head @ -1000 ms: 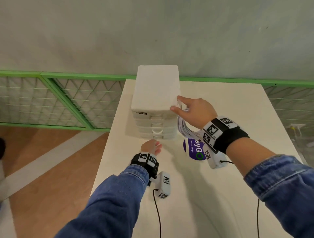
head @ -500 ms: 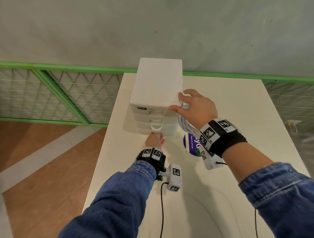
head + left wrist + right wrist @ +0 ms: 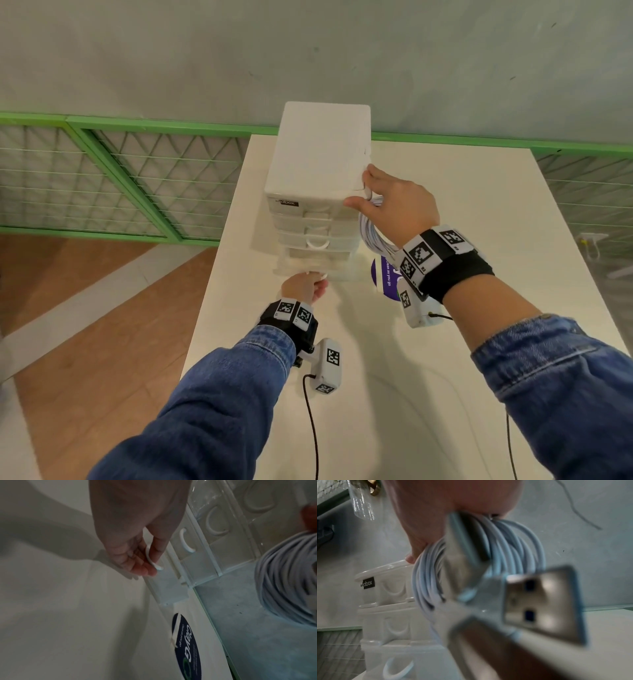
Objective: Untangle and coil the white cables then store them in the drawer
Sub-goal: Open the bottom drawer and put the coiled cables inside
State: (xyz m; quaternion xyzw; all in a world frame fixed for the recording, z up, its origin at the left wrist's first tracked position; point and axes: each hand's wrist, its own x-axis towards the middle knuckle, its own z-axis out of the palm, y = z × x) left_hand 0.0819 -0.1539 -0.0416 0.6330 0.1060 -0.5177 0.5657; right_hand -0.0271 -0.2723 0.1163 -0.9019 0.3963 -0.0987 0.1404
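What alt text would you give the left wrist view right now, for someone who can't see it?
The left hand pinches the white loop handle of the bottom drawer of a translucent white drawer unit, which stands on a white table. At the right edge hangs a coil of white cable; a dark round sticker lies on the table below.

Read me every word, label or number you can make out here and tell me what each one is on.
"...obox": black label on the white plastic drawer unit; first letters unclear.
"Clean as you go": round purple sticker on the white table.
Larger sticker word: partly hidden, unreadable.
Wristband markers: square codes, no text.
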